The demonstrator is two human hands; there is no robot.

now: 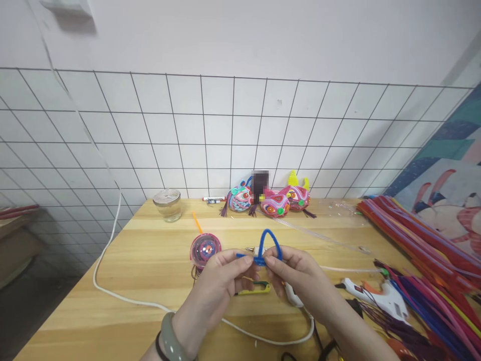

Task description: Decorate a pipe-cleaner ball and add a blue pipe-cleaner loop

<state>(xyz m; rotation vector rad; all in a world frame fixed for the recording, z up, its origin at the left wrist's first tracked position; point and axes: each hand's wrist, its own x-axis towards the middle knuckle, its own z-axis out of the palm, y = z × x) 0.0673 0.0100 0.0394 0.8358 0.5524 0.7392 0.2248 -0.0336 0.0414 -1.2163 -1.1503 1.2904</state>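
Above the wooden table, the left hand and right hand both pinch a blue pipe cleaner at its twisted base — loop upright — near a pink ball and a glue gun.

A pale wooden surface carries everything. Taking the glass jar near its far edge as landmark: right of it, against the wall, sit three colourful coiled figures and a marker. Nearer the camera and right of the jar rests a pink-and-blue coiled ball. A white cable snakes across, nearer than the jar. Far right lie a white glue gun and heaped pipe cleaners.
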